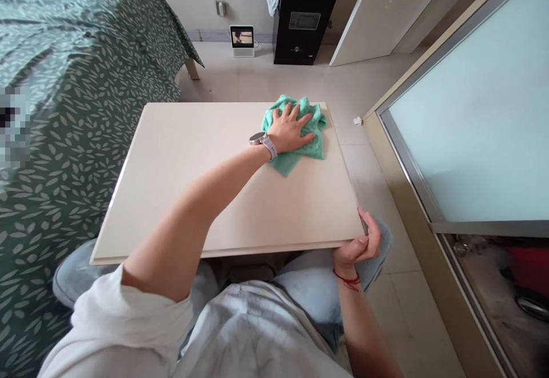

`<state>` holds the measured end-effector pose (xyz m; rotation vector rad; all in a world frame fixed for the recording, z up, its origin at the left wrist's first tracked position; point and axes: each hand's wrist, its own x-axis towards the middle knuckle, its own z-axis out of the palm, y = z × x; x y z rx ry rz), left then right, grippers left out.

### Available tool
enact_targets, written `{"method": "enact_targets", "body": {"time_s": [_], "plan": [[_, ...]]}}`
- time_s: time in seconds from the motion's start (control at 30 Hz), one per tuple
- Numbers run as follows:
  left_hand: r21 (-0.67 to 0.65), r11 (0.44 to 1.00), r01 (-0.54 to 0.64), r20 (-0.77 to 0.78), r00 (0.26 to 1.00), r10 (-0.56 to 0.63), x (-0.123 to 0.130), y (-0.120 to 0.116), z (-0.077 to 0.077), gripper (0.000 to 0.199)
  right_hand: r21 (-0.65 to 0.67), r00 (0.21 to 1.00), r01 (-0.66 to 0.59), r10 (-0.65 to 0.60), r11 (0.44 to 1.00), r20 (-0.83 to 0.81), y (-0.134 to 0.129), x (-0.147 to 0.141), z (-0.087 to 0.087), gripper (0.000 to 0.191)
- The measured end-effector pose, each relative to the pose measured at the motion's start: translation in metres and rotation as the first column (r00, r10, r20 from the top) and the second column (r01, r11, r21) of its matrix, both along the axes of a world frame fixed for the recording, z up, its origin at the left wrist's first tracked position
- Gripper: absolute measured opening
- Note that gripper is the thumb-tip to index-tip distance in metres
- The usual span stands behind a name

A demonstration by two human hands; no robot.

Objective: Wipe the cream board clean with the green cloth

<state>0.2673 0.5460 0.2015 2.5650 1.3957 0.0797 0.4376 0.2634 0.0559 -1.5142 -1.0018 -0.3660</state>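
Observation:
A wide cream-white tabletop (180, 155) lies level in front of me, over my knees; what holds it up is hidden. My left hand (291, 129), with a watch on the wrist, rests flat with spread fingers on a crumpled green cloth (315, 148) near the far right corner. The cloth lies on the surface, one corner of it sticking out towards me. At the near right corner, my right hand (362, 239) has its fingers wrapped round the tabletop's edge. A red string circles that wrist.
To the left stands a bed with a green leaf-patterned cover (107, 80). Beyond the tabletop are a small screen (242, 40) on the floor and a black cabinet (295, 29) with clothes on top. A frosted sliding door (476, 98) runs along the right; a white scrap (357, 120) lies nearby.

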Motion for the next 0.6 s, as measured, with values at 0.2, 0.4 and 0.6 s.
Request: {"method": "enact_targets", "body": {"time_s": [0.2, 0.4, 0.6], "plan": [[0.009, 0.989, -0.147, 0.053, 0.988, 0.146, 0.008, 0.033, 0.004, 0.09, -0.012, 1.0, 0.004, -0.004, 1.0, -0.002, -0.001, -0.003, 0.002, 0.051], [-0.006, 0.994, -0.113, 0.03, 0.993, 0.113, 0.006, 0.004, 0.003, 0.09, 0.065, 0.998, -0.044, 0.047, 0.997, -0.038, -0.001, -0.004, 0.002, 0.052], [-0.011, 0.995, 0.1, -0.049, 0.994, -0.1, -0.004, -0.088, 0.0, 0.087, 0.145, 0.992, -0.029, 0.047, 0.989, -0.119, 0.009, -0.002, -0.01, 0.055]]}}
